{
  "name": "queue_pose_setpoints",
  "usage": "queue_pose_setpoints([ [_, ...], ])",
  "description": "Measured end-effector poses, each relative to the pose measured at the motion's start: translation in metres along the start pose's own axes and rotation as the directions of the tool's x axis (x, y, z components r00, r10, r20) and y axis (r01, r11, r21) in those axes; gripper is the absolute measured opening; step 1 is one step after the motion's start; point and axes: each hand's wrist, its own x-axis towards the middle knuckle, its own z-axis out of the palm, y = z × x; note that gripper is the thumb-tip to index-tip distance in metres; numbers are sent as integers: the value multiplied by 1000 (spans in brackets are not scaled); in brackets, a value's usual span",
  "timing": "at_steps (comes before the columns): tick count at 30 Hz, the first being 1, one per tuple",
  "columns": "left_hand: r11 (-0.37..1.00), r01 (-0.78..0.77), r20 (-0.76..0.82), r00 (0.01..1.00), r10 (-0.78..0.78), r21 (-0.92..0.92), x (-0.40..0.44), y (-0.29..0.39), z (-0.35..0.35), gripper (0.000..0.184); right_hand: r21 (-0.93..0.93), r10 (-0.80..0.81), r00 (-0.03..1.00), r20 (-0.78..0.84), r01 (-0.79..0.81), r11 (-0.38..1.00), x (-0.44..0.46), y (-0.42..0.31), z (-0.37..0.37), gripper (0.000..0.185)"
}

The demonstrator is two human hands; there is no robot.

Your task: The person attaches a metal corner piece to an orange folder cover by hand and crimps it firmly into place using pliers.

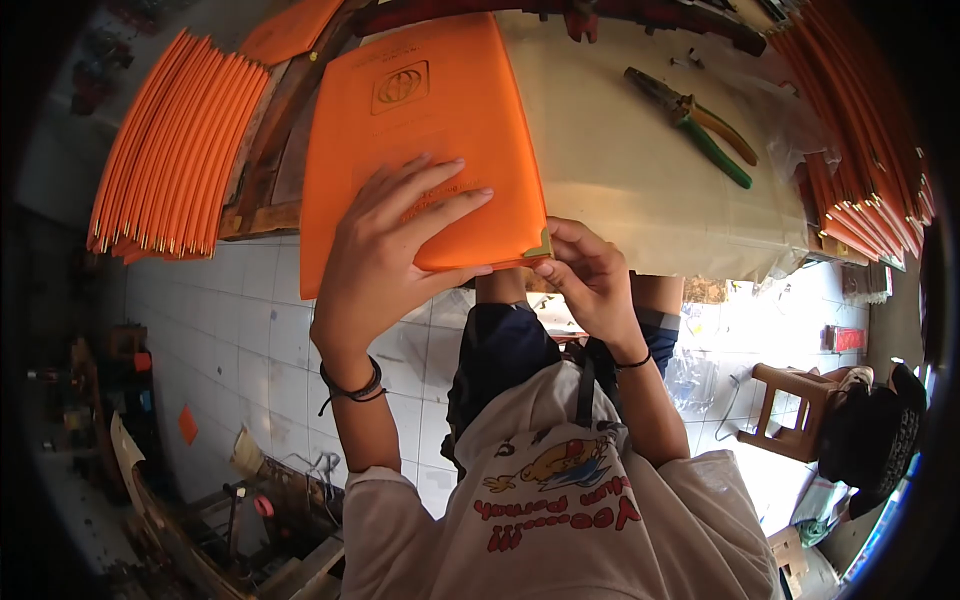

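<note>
An orange folder [450, 110] with a dark printed emblem lies over the near edge of the worktable. Spread flat across its cover is my left hand [385, 235], fingers stretched out and the thumb along the lower edge. At the lower right corner of the folder sits a gold-coloured metal corner piece [541, 246]. My right hand [592, 280] pinches that corner between thumb and fingers. Pliers [697, 122] with green and yellow handles rest on the table to the right, jaws pointing away from me.
Orange folders stand in a stack [175, 150] at the left and another stack [865, 150] at the right, many with metal corners. A dark red metal bar [660, 22] crosses the table's far side. A wooden stool [785, 410] stands on the tiled floor [235, 330] at right.
</note>
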Motion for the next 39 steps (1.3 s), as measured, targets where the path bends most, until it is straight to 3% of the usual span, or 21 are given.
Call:
queue_pose_setpoints([
  [6,998,-28,23,999,26,62,0,2,8,61,99,-6,1000,24,4,995,1,1,0,40],
  [15,977,-13,56,998,2,214,3,13,13,65,120,-23,1000,3,22,992,3,0,5,21],
  [21,949,-144,-95,980,176,280,4,6,5,62,75,21,1000,11,-22,997,7,-7,7,18],
  [23,941,-174,-193,952,236,291,3,3,9,60,45,88,996,-22,-87,995,5,-6,8,19],
  [27,891,-221,-358,856,372,397,7,-5,24,60,152,53,996,-71,-42,988,5,3,9,19],
  [30,856,-267,-277,867,414,442,0,-11,30,57,191,82,992,-99,-62,980,4,6,9,18],
  [35,869,-197,-206,926,318,455,-1,-8,21,52,249,203,972,-117,-169,954,3,-1,13,15],
  [39,864,-220,-113,947,300,454,-4,-9,18,53,295,159,981,-107,-121,948,1,3,14,13],
])
